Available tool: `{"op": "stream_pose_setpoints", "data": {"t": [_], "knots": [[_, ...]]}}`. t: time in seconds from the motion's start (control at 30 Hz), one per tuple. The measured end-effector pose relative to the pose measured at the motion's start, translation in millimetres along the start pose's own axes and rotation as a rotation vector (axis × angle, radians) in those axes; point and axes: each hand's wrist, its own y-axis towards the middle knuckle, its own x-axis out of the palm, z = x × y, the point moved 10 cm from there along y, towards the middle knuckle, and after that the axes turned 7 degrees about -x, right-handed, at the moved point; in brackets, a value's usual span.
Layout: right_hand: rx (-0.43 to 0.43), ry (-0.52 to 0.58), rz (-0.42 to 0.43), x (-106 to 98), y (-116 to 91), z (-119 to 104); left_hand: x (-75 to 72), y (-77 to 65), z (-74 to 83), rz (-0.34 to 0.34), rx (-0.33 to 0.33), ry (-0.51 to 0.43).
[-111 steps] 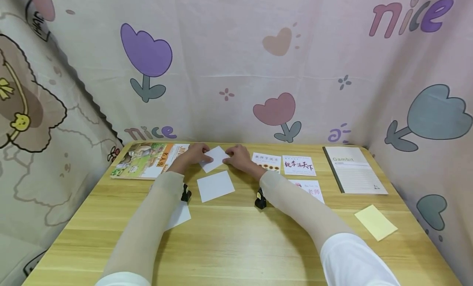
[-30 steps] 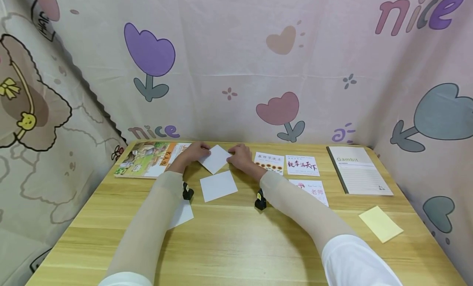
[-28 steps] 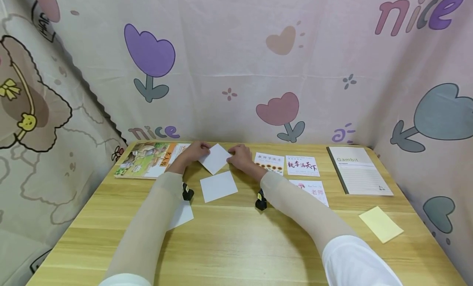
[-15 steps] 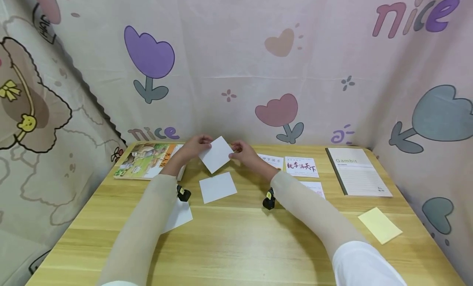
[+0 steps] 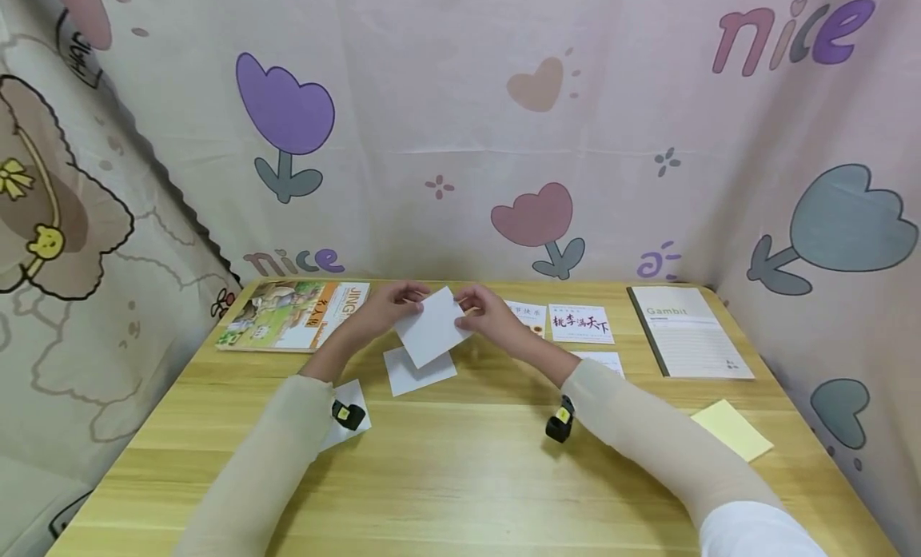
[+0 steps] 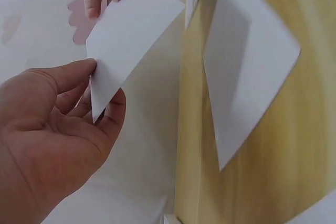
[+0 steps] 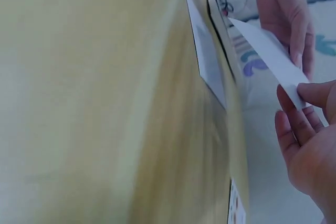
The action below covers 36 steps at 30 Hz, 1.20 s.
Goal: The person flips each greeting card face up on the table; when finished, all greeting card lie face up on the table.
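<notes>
A white card (image 5: pixel 433 329) is held up between both hands, tilted, above the table. My left hand (image 5: pixel 388 309) pinches its left corner with thumb and fingers, as the left wrist view shows on the card (image 6: pixel 128 35). From the right side my right hand (image 5: pixel 492 317) pinches it too; the right wrist view has the thumb on the card's (image 7: pixel 275 64) near end. The face turned to the head camera is blank. Below it lies another blank white card (image 5: pixel 403 381), partly covered by the held one. A third white card (image 5: pixel 351 425) lies partly under the left wrist.
Three printed cards lie right of the hands, one of them a card with large red characters (image 5: pixel 581 324). A picture book (image 5: pixel 288 313) lies at the back left. On the right are a Gambit notebook (image 5: pixel 691 333) and a yellow paper pad (image 5: pixel 734 429). A patterned curtain (image 5: pixel 410 101) hangs behind.
Both hands have lifted the white card off the table and brought it nearer, so it now overlaps the card below. The forearms have drawn back and the elbows spread slightly.
</notes>
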Motion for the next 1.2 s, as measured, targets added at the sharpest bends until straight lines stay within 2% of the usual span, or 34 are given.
{"op": "stream_pose_setpoints", "data": {"t": [0.23, 0.3, 0.47, 0.63, 0.83, 0.97, 1.1, 1.2], "knots": [[-0.060, -0.096, -0.056, -6.8, -48.2, -22.8, 22.7, -24.3, 17.0, -0.014, 0.050, -0.073], [-0.076, -0.114, -0.078, -10.6, -62.3, -27.3, 30.3, -30.3, 23.3, -0.020, 0.046, -0.084], [-0.095, -0.151, -0.146, -17.7, -95.1, -33.3, 48.9, -32.4, 29.1, -0.037, 0.036, -0.080], [-0.103, -0.177, -0.162, -19.3, -113.0, -34.5, 63.1, -29.9, 26.9, -0.039, 0.048, -0.076], [-0.106, -0.152, -0.079, -30.2, -121.2, -36.1, 77.9, -29.9, 32.6, -0.042, 0.069, -0.062], [-0.082, -0.121, 0.026, -45.2, -121.0, -34.4, 83.4, -32.5, 36.3, -0.060, 0.083, -0.054], [-0.043, -0.064, 0.173, -67.1, -122.0, -28.9, 89.1, -35.9, 44.2, -0.130, 0.129, -0.082], [-0.028, -0.055, 0.245, -78.2, -122.2, -25.8, 91.5, -40.1, 49.1, -0.191, 0.144, -0.120]]}}
